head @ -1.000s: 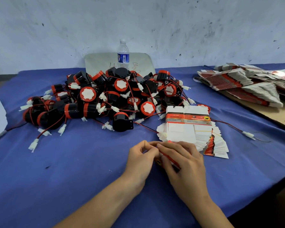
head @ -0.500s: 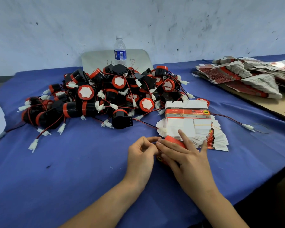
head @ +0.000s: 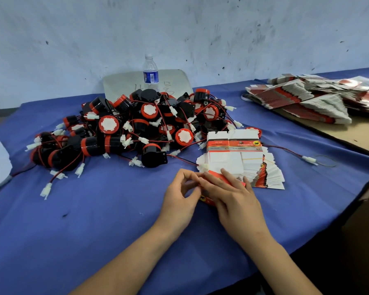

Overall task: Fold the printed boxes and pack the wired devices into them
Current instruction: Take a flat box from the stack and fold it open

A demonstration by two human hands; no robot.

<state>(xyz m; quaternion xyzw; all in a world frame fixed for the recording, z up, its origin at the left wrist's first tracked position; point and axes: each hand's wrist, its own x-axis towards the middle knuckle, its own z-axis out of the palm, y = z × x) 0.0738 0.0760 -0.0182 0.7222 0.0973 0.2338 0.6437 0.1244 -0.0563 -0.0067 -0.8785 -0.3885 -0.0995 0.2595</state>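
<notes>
head view: both hands work on one red printed box (head: 226, 181) lying on the blue table cloth (head: 107, 220) at the near centre. the right hand (head: 232, 196) lies over the box with fingers extended and pressed on its top face. the left hand (head: 182, 191) is at the box's left end, thumb and forefinger drawn together in a pinch at the flap or at a white connector there; which of the two cannot be told. whether a device is already inside the box cannot be told, since the hands cover it

status, as a judgement: the task is at an early stage. no finished, closed box is visible anywhere on the table. the pile of wired devices (head: 141, 128), black and red with white connectors, sits behind the hands, large and tangled. a stack of flat boxes (head: 239, 158) lies just beyond the right hand, touching the box in work. further flat boxes (head: 303, 101) are heaped at the far right on a cardboard sheet (head: 349, 133)

remaining: close the current box, then repeat fold and pack for nearly the whole pile
</notes>
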